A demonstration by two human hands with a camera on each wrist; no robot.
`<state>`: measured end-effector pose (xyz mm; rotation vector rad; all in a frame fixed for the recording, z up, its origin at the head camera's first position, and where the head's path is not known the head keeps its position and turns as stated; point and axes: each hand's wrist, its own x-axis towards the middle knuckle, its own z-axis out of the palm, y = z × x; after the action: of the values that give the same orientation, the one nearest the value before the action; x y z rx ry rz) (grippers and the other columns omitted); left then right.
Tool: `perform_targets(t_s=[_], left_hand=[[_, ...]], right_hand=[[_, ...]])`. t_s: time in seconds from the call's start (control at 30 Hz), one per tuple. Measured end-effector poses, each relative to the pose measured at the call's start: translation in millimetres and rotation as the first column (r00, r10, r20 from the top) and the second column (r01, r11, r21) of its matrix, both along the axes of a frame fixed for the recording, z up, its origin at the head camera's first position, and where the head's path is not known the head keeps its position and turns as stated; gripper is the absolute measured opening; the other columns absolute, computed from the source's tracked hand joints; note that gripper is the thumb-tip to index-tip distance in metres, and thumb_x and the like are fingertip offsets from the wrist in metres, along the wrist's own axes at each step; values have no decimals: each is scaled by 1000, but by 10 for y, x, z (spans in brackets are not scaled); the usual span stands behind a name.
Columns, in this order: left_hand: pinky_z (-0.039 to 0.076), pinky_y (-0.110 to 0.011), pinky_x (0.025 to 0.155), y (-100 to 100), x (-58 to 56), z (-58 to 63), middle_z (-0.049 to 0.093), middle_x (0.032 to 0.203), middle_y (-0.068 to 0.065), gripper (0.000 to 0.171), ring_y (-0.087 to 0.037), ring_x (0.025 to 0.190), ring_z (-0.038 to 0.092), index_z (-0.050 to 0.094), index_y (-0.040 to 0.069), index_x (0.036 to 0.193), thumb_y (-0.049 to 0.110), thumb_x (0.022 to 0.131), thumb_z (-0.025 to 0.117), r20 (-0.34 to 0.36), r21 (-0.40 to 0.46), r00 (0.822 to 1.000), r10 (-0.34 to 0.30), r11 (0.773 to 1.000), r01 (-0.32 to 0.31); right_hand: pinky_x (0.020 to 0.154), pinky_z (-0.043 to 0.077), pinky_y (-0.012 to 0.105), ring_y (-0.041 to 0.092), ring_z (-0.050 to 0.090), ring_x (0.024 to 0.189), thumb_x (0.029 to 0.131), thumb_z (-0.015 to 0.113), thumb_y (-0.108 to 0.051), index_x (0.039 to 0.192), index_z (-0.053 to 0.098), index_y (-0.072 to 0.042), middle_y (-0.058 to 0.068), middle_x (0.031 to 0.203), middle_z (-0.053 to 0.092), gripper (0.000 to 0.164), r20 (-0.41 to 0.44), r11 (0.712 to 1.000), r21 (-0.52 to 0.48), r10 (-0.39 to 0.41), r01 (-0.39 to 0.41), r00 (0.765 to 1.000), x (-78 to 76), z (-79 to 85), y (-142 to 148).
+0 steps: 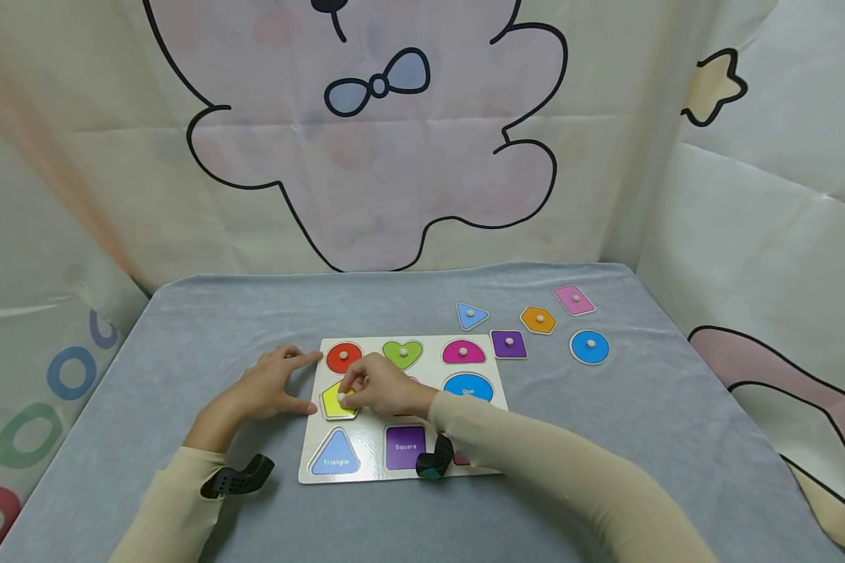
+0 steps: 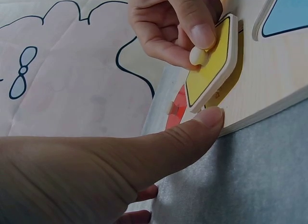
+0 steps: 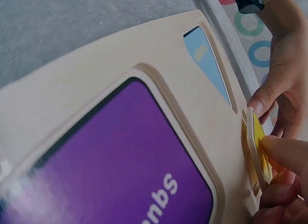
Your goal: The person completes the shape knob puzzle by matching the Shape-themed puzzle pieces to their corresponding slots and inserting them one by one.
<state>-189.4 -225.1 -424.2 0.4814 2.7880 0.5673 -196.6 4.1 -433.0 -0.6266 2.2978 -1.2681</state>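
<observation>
A yellow pentagon puzzle piece leans at a tilt over its recess at the board's left side. My right hand pinches its small round knob between thumb and fingers. One edge of the piece is raised, and the yellow recess shows beneath. At the left edge of the white puzzle board, my left hand rests with thumb and fingers spread. Its thumb lies on the board's edge beside the pentagon's low corner. A red circle, a green heart and a magenta half circle sit in the top row.
Light blue triangle, purple square and blue oval recesses show printed bases. Beyond the board's upper right lie loose pieces: a triangle, purple square, orange hexagon, pink parallelogram and blue oval.
</observation>
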Motion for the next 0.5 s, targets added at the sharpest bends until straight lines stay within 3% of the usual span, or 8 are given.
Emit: perform_targets(t_s=[0.5], left_hand=[[41,-71,98,-19,-14,-42,48,141,-23,88,-47,127,45,51,17,149,42,74,89,-19,12,1000,-8,1000,8]], right_hand=[[57,36,17,5,47,63,89,78,-13,91,77,-9,-6,66,52,5,-69,994,102,-23,29,997,6,-38,-64]])
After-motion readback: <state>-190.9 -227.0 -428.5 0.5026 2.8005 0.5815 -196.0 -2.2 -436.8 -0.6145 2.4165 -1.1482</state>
